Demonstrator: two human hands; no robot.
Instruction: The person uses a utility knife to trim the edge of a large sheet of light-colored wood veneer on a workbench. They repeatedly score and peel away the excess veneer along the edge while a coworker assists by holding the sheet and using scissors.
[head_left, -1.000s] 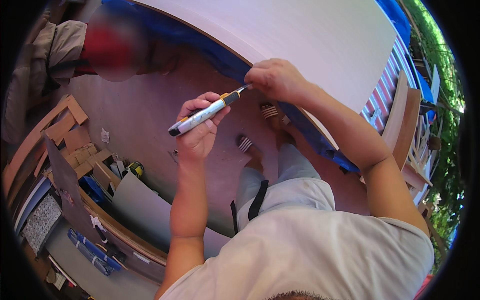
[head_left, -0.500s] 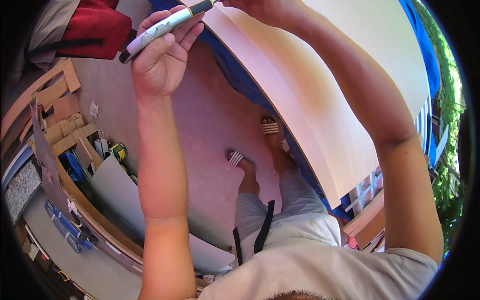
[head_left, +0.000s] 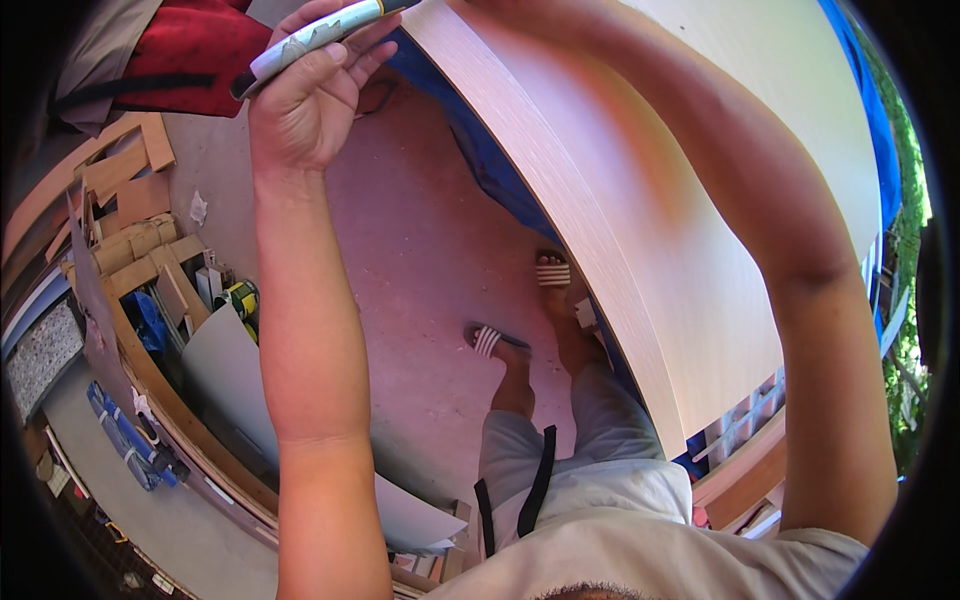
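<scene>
My left hand [head_left: 318, 95] is raised at the top left, palm up. Its thumb presses a silver-bodied utility knife [head_left: 318, 42] against the fingers; the knife's dark front end points up and right. My right hand [head_left: 505, 12] is at the top edge, close to the knife's front end and over the near corner of a pale wood-grain board [head_left: 620, 240]. The picture's edge cuts off its fingers, so what they hold does not show. The board slants down the right side, under my right forearm, with blue sheeting [head_left: 470, 150] beneath its edge.
Wood offcuts [head_left: 130, 190] and a yellow-black tool [head_left: 240, 298] lie in a pile at the left, beside a curved grey sheet [head_left: 225, 375]. Red and beige cloth [head_left: 185, 60] hangs at the upper left. My striped sandals [head_left: 487, 340] stand on the concrete floor [head_left: 420, 260].
My left hand and the knife have moved slightly up and left. My right hand has risen further out of the picture. The board and floor have shifted down and right in view.
</scene>
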